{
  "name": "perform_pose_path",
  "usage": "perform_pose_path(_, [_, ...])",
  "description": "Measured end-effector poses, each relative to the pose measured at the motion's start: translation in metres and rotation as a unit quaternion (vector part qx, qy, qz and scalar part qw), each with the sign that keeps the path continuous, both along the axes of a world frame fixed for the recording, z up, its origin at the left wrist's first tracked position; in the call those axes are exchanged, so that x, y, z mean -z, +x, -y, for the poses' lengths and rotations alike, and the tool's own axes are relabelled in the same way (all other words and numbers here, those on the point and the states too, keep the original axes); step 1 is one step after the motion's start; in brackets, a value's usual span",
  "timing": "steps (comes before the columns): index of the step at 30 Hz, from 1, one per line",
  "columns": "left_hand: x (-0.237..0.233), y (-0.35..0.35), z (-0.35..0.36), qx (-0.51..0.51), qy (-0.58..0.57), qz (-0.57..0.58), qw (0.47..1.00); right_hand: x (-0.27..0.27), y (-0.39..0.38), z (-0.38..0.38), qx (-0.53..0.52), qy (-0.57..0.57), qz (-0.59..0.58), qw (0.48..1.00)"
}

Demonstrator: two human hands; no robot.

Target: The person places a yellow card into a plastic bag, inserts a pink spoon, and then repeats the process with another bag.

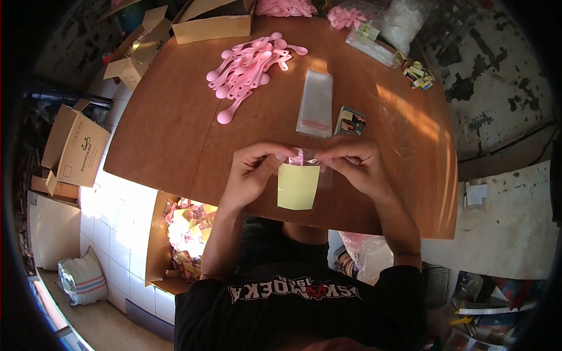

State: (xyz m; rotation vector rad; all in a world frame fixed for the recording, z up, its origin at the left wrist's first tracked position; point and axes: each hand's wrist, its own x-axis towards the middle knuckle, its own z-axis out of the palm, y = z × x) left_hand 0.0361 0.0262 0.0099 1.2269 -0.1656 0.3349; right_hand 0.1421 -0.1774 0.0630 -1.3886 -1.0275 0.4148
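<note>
Near the table's front edge, a clear plastic bag (325,178) is stretched between my two hands. A plain pale yellow card (297,188) shows in or against it, with a bit of pink at its upper edge. My left hand (253,172) pinches the bag's upper left corner between thumb and fingers. At the upper right, my right hand (360,164) pinches the same bag. Just beyond my hands lie a stack of clear plastic bags (316,102) and a small stack of printed cards (350,121). Farther back is a heap of pink plastic spoons (249,65).
Cardboard boxes (213,29) stand at the back left and on the floor. More pink pieces (346,17), plastic packs and a cluster of small yellow items (418,76) sit at the back right. A carton of packed pieces (188,234) is below the left edge.
</note>
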Motion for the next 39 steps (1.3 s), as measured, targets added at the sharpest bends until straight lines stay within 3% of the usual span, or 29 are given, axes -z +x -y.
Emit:
perform_pose_path(8, [-0.007, -0.001, -0.002, 0.031, -0.066, 0.000, 0.997, -0.010, -0.003, 0.004, 0.027, -0.079, 0.067, 0.994])
perform_pose_path(11, [-0.006, -0.001, -0.005, 0.108, -0.153, 0.028, 0.982, -0.008, -0.001, 0.003, 0.018, -0.068, 0.057, 0.996])
perform_pose_path(13, [0.002, 0.002, -0.005, 0.037, -0.035, 0.071, 0.996, -0.003, -0.002, 0.000, 0.006, -0.041, 0.050, 0.998])
perform_pose_path(16, [-0.003, 0.000, 0.001, 0.024, -0.002, 0.027, 0.999, 0.005, -0.008, -0.008, 0.036, 0.006, 0.036, 0.999])
perform_pose_path(20, [-0.009, -0.026, -0.005, 0.045, 0.002, -0.039, 0.998, 0.002, -0.011, -0.006, 0.039, -0.080, 0.088, 0.992])
perform_pose_path(22, [-0.008, -0.055, -0.023, 0.102, 0.153, -0.070, 0.981, 0.004, -0.004, -0.004, 0.029, -0.111, 0.114, 0.987])
perform_pose_path(23, [-0.007, -0.072, -0.031, 0.132, 0.234, -0.092, 0.959, 0.008, 0.003, -0.002, 0.030, -0.110, 0.113, 0.987])
perform_pose_path(26, [0.016, -0.114, -0.053, 0.178, 0.331, -0.182, 0.909, 0.017, 0.023, 0.000, 0.126, -0.141, 0.159, 0.969])
perform_pose_path(27, [0.035, -0.128, -0.062, 0.141, 0.362, -0.237, 0.891, 0.017, 0.031, 0.000, 0.126, -0.139, 0.157, 0.970])
perform_pose_path(28, [0.056, -0.140, -0.068, 0.068, 0.360, -0.341, 0.866, 0.018, 0.041, 0.001, 0.150, -0.168, 0.260, 0.939])
perform_pose_path(29, [0.084, -0.151, -0.080, 0.015, 0.413, -0.349, 0.841, 0.018, 0.049, -0.001, 0.171, -0.195, 0.359, 0.896])
perform_pose_path(31, [0.136, -0.181, -0.097, -0.098, 0.542, -0.370, 0.748, 0.039, 0.067, -0.007, 0.188, -0.165, 0.364, 0.897])
perform_pose_path(33, [0.155, -0.201, -0.096, -0.036, 0.608, -0.475, 0.635, 0.050, 0.081, -0.013, 0.199, -0.219, 0.395, 0.870])
perform_pose_path(34, [0.167, -0.203, -0.100, 0.014, 0.566, -0.522, 0.638, 0.049, 0.083, -0.016, 0.202, -0.218, 0.394, 0.870])
perform_pose_path(35, [0.180, -0.207, -0.102, 0.022, 0.530, -0.478, 0.700, 0.048, 0.083, -0.020, 0.194, -0.284, 0.393, 0.853])
perform_pose_path(36, [0.168, -0.197, -0.095, 0.032, 0.490, -0.477, 0.728, 0.047, 0.083, -0.024, 0.182, -0.349, 0.391, 0.832])
perform_pose_path(39, [0.122, -0.161, -0.064, 0.085, 0.406, -0.406, 0.814, 0.054, 0.091, -0.032, 0.194, -0.376, 0.398, 0.814])
